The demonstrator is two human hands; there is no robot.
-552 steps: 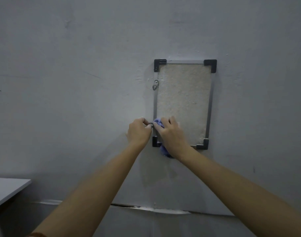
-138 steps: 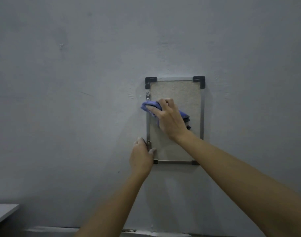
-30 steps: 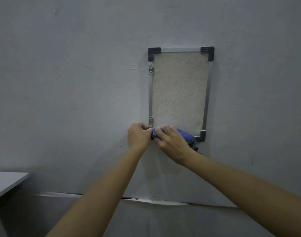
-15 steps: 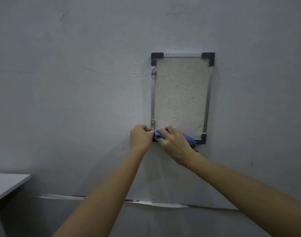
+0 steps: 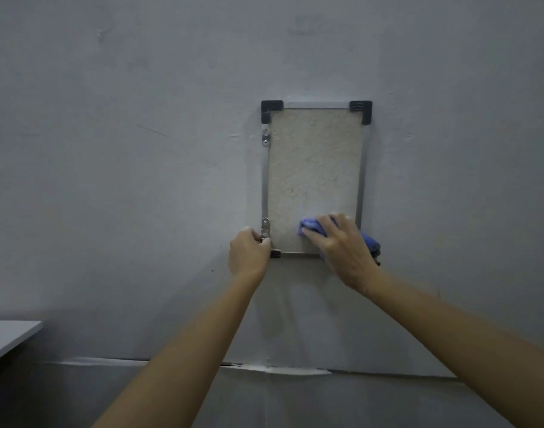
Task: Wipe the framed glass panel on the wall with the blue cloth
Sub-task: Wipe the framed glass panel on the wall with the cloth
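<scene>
A framed glass panel hangs on the grey wall, with a thin metal frame and black corner caps. My right hand presses the bunched blue cloth against the panel's lower right corner, covering that corner cap. Part of the cloth sticks out past the frame's right edge. My left hand grips the frame's lower left edge beside the lower metal clip.
An upper metal clip sits on the frame's left side. A grey tabletop corner shows at the lower left. A cracked seam runs across the wall below the panel.
My right hand has slid the cloth rightward along the bottom of the panel, from the lower left corner to the lower right. My left hand keeps its hold on the frame.
</scene>
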